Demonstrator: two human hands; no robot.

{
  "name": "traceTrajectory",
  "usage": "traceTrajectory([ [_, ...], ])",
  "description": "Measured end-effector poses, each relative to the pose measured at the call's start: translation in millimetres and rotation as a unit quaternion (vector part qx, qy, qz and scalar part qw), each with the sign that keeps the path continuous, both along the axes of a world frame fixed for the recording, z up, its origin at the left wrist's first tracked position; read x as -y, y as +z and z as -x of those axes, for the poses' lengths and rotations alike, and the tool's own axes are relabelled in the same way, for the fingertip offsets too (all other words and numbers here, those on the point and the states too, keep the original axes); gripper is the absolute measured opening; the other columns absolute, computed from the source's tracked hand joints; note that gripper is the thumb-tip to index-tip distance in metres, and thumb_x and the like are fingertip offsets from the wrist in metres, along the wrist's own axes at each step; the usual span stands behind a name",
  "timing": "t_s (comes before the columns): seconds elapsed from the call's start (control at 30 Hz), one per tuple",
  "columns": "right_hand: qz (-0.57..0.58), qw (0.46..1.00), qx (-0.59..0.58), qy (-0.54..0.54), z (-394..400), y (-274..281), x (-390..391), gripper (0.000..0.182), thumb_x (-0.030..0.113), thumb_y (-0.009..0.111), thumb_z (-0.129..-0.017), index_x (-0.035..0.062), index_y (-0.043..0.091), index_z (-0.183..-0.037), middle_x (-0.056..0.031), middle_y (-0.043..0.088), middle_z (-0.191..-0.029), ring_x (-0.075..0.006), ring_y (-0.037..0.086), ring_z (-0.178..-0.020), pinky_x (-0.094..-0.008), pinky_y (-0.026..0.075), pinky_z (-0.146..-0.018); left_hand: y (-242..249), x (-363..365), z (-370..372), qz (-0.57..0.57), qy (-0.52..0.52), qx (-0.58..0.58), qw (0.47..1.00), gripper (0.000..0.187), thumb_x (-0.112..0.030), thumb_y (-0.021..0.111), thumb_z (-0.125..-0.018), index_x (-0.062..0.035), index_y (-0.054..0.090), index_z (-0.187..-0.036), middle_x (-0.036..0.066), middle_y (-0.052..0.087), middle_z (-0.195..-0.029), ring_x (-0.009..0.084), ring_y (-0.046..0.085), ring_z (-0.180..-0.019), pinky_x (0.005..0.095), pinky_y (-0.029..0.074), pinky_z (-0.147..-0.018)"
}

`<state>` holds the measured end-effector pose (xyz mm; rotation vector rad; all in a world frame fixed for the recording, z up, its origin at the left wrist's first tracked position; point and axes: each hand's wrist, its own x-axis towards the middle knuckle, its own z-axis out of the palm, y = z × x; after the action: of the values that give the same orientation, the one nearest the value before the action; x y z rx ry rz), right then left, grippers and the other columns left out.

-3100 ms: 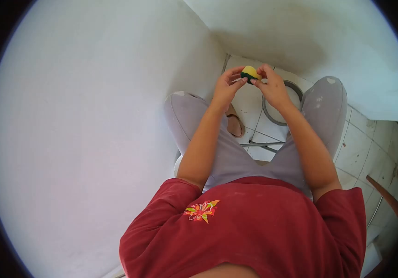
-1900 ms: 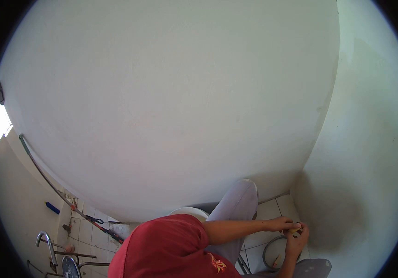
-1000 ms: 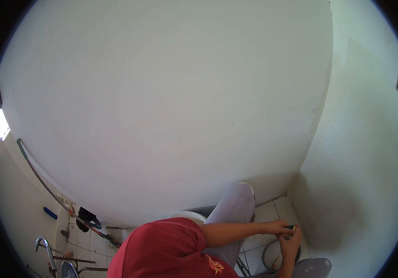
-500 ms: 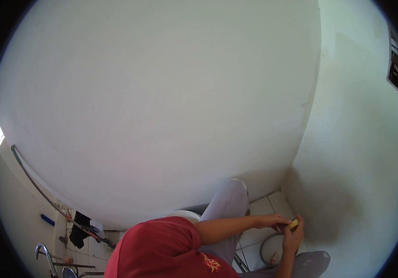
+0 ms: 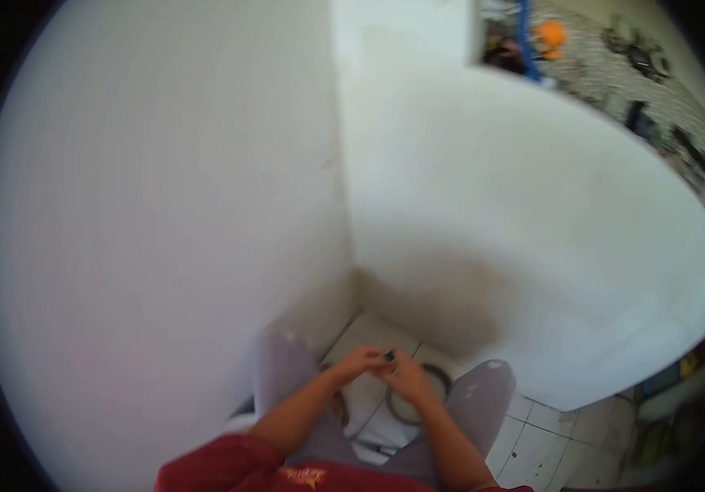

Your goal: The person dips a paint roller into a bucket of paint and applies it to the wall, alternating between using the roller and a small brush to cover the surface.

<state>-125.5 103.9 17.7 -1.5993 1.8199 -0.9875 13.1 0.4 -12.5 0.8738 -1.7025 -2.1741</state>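
Observation:
My left hand and my right hand meet in front of me, between my knees. Their fingers close around a small dark green piece, mostly hidden by them; its kind is too small and blurred to make out. Just below and behind the right hand is a round container with a grey rim, standing on the tiled floor and partly covered by my forearm.
Close by on the left rises a plain wall, meeting a low white wall in a corner ahead. Past that wall's top are an orange object and scattered items on rough ground. White floor tiles extend to the right.
My view has swung right, so the corner and hands sit further left. The piece showed yellow on top before; now a dark green part shows. The hands remain together.

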Motion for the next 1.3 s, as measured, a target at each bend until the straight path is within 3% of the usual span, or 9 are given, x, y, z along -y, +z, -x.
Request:
traceTrajectory([
  [0.1,0.092,0.991,-0.04,-0.093,9,-5,7,0.048,0.025,0.069,-0.075,0.0013,0.052,-0.113,-0.0185,0.057,-0.108,-0.0367,0.056,-0.097,-0.0387,0.046,-0.082,3,7,20,0.051,-0.08,0.022,0.995,0.027,-0.03,0.064,-0.08,-0.006,0.063,-0.092,0.002,0.062,-0.085,0.0115,0.057,-0.082,0.0271,0.044,-0.074],
  [0.23,0.121,0.974,-0.013,-0.189,7,3,-5,0.051,0.016,0.071,-0.071,0.0016,0.052,-0.116,-0.0177,0.055,-0.114,-0.0347,0.056,-0.099,-0.0346,0.045,-0.085,21,-21,13,-0.017,0.044,0.028,0.999,0.044,-0.041,0.06,-0.083,-0.0082,0.056,-0.112,0.005,0.061,-0.1,0.0147,0.055,-0.095,0.0295,0.041,-0.081],
  [0.33,0.133,0.934,0.255,-0.211,20,17,-8,0.061,0.008,0.07,-0.068,0.0041,0.048,-0.125,-0.0179,0.056,-0.113,-0.034,0.056,-0.099,-0.0326,0.044,-0.086,19,-21,13,-0.071,0.023,-0.018,0.997,0.047,-0.043,0.055,-0.086,-0.0079,0.053,-0.116,0.006,0.06,-0.105,0.0168,0.056,-0.098,0.0316,0.042,-0.083],
  [0.5,0.0,0.994,0.087,-0.063,37,5,-12,0.065,0.004,0.065,-0.072,0.0079,0.04,-0.133,-0.0173,0.055,-0.117,-0.032,0.056,-0.103,-0.0319,0.042,-0.089,10,-22,18,-0.106,0.001,-0.071,0.992,0.042,-0.038,0.052,-0.089,-0.0035,0.055,-0.112,0.007,0.062,-0.102,0.0168,0.057,-0.094,0.0304,0.042,-0.083],
  [0.7,0.183,0.981,0.04,-0.053,18,-2,6,0.067,0.006,0.064,-0.073,0.0071,0.036,-0.134,-0.0155,0.052,-0.123,-0.0266,0.054,-0.107,-0.0315,0.041,-0.09,9,-10,14,0.022,0.062,-0.043,0.997,0.032,-0.03,0.058,-0.086,-0.0024,0.06,-0.103,0.004,0.063,-0.089,0.0126,0.056,-0.086,0.0269,0.04,-0.08],
  [0.77,0.097,0.887,0.451,-0.038,26,13,7,0.065,0.012,0.068,-0.074,0.0056,0.039,-0.131,-0.0123,0.051,-0.124,-0.0181,0.053,-0.108,-0.0304,0.041,-0.089,18,-7,14,0.035,0.057,-0.043,0.997,0.031,-0.029,0.058,-0.085,-0.0023,0.06,-0.102,0.004,0.062,-0.088,0.0121,0.056,-0.084,0.0265,0.04,-0.08],
  [0.87,0.046,0.861,0.49,-0.132,34,21,12,0.053,0.027,0.072,-0.074,0.0046,0.053,-0.119,-0.0065,0.06,-0.102,-0.0121,0.056,-0.092,-0.0303,0.044,-0.081,22,-7,8,0.039,0.036,-0.036,0.998,0.029,-0.027,0.06,-0.084,-0.002,0.06,-0.1,0.004,0.062,-0.086,0.0116,0.055,-0.082,0.0262,0.04,-0.08],
  [1.03,-0.039,0.94,0.307,-0.143,25,-5,20,0.045,0.047,0.064,-0.077,0.0024,0.066,-0.084,-0.0016,0.06,-0.071,-0.0133,0.055,-0.069,-0.0275,0.044,-0.064,14,-2,6,-0.003,0.045,-0.044,0.998,0.025,-0.022,0.061,-0.082,-0.0015,0.06,-0.097,0.005,0.062,-0.086,0.0117,0.056,-0.081,0.0257,0.041,-0.079],
  [1.3,0.006,0.962,0.26,-0.082,26,-20,17,0.041,0.022,0.073,-0.07,0.0039,0.058,-0.104,-0.0113,0.06,-0.095,-0.0214,0.06,-0.08,-0.0335,0.047,-0.077,2,-5,14,0.113,0.1,-0.032,0.988,0.026,-0.014,0.065,-0.075,-0.0043,0.059,-0.098,0.005,0.062,-0.091,0.0138,0.058,-0.084,0.0279,0.044,-0.075],
])
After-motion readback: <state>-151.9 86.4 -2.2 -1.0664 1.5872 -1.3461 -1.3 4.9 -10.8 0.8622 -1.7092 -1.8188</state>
